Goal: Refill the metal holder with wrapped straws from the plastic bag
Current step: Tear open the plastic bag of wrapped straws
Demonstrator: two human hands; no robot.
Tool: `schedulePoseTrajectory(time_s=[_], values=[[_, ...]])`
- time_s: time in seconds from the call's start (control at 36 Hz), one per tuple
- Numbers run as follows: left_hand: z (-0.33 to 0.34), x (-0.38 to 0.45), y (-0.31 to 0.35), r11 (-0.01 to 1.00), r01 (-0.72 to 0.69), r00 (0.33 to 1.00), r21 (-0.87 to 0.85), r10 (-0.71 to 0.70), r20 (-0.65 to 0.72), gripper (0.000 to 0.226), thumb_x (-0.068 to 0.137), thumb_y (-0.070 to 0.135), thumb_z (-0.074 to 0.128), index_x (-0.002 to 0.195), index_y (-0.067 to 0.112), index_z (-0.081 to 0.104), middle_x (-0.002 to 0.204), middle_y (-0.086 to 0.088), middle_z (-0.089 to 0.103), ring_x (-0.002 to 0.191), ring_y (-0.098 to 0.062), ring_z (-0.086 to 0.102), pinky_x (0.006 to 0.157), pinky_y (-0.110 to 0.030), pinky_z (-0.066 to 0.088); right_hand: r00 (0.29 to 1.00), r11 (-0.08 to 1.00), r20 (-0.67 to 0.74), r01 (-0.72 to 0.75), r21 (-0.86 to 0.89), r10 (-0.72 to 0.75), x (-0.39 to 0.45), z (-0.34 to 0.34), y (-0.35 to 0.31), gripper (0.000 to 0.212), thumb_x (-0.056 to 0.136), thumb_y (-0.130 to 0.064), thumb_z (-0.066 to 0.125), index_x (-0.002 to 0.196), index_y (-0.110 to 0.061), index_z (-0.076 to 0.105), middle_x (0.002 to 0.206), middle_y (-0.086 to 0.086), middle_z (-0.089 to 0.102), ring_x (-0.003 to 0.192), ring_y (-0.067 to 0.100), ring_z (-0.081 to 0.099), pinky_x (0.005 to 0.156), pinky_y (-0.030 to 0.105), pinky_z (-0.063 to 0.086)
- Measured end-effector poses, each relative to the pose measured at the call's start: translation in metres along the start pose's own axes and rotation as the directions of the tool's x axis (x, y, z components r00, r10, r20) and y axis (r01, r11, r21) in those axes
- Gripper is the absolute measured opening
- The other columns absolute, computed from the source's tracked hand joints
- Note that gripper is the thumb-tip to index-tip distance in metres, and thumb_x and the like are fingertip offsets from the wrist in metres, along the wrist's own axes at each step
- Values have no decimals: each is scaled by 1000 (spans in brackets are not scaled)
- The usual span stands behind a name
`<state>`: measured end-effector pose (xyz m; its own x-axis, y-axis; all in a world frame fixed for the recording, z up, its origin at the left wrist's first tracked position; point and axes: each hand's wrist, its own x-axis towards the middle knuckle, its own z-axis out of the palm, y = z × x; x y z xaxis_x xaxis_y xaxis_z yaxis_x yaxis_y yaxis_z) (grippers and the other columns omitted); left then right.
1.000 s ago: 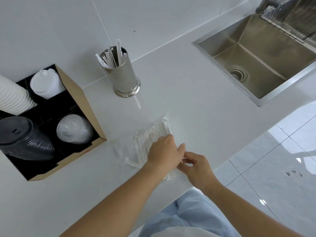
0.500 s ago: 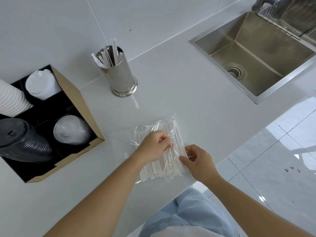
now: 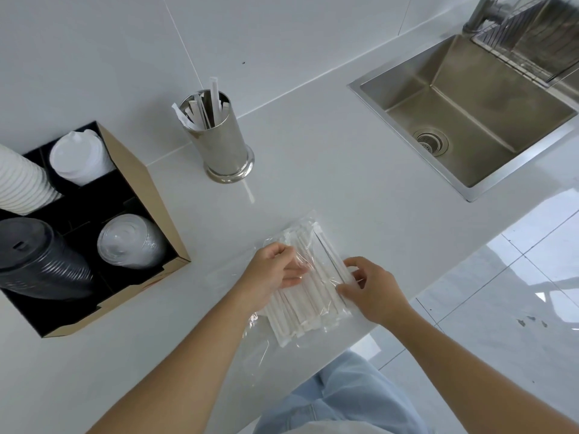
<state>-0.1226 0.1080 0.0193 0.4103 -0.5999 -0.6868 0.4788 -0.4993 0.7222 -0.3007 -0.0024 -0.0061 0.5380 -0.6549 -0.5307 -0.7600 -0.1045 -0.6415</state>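
The fingers (image 3: 294,270) of the left hand (image 3: 272,274) are curled and pinched on the clear film of the plastic bag (image 3: 260,336), over the left side of the bundle of wrapped straws (image 3: 308,305). The fingers (image 3: 346,288) of the right hand (image 3: 372,289) are closed on the right edge of the same bundle, thumb and forefinger gripping the bag against the outermost straws. The straws are thus held between the two hands, lying flat inside the bag and pointing away from the person. The bag is laid on the white tabletop (image 3: 344,183), close to its near edge. Farther back and to the left, well apart from the hands, the metal holder (image 3: 221,142) is seen standing upright near the wall, with a few wrapped straws sticking out of its top. A cardboard box (image 3: 138,189) with stacks of cups and lids is placed at the left. A steel sink (image 3: 470,108) is set into the tabletop at the right.
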Motion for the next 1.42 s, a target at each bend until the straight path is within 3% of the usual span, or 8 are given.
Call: schedulePoseTrajectory(time_s=[0.19, 0.39, 0.47, 0.67, 0.86, 1.06, 1.19, 1.42], values=[[12, 0, -5, 1000, 8, 1000, -26, -9, -19, 20, 98, 26, 52, 85, 13, 58, 90, -14, 76, 88, -27, 74, 82, -41, 59, 976, 971, -32, 213, -111, -218, -5, 11, -4, 58, 80, -34, 77, 135, -27, 56, 129, -4, 56, 112, 18, 59, 94, 28, 45], [34, -12, -23, 987, -117, 992, 113, 122, -42, 31, 83, 46, 66, 94, 17, 67, 93, -2, 74, 91, -15, 71, 86, -33, 58, 964, 958, -27, 261, -115, -266, -5, 27, -3, 47, 86, -47, 68, 132, -42, 59, 145, 2, 44, 120, 22, 53, 93, 26, 41], [36, -14, -29, 963, -159, 984, 219, 173, -45, 24, 78, 32, 75, 98, 24, 65, 95, 5, 73, 88, -4, 69, 80, -21, 56, 959, 956, -21, 280, -82, -283, -4, 28, -4, 43, 87, -41, 69, 129, -39, 62, 145, 5, 45, 121, 25, 53, 95, 33, 46], [39, -5, -36, 883, -191, 939, 428, 292, -183, 7, 88, 20, 64, 84, 20, 69, 78, 7, 70, 69, -1, 64, 64, -13, 48, 965, 961, 18, 263, -88, -263, -3, 29, 4, 55, 86, -38, 72, 137, -38, 53, 152, -5, 39, 134, 15, 43, 104, 18, 30], [19, 1, -32, 958, -163, 945, 237, 220, -240, 9, 90, 9, 59, 82, 8, 65, 72, -5, 73, 66, -13, 66, 71, -33, 56, 955, 928, 21, 292, -231, -296, -10, 28, 9, 57, 92, -41, 64, 145, -29, 46, 156, 0, 35, 137, 23, 40, 109, 25, 29], [-2, 0, -24, 983, -165, 951, 82, 181, -251, 5, 90, 4, 60, 94, 2, 63, 80, -14, 72, 68, -18, 69, 69, -30, 60, 886, 804, -53, 391, -448, -460, -16, 33, 12, 51, 94, -46, 43, 133, -17, 58, 150, 12, 45, 132, 34, 50, 102, 47, 44], [0, -4, -24, 984, -179, 962, 20, 179, -206, 14, 88, 9, 66, 97, 2, 57, 84, -18, 74, 74, -23, 73, 71, -33, 61, 798, 708, -27, 518, -480, -602, -21, 49, 3, 52, 93, -42, 44, 133, -11, 58, 142, 11, 55, 131, 31, 53, 109, 46, 31], [5, -18, -35, 978, -146, 980, 148, 164, -114, 26, 90, 35, 64, 91, 10, 71, 87, -7, 75, 84, -17, 73, 78, -32, 61, 796, 704, 40, 556, -442, -604, -18, 55, 7, 53, 95, -40, 47, 143, -17, 48, 146, 6, 51, 136, 29, 47, 114, 38, 23]])
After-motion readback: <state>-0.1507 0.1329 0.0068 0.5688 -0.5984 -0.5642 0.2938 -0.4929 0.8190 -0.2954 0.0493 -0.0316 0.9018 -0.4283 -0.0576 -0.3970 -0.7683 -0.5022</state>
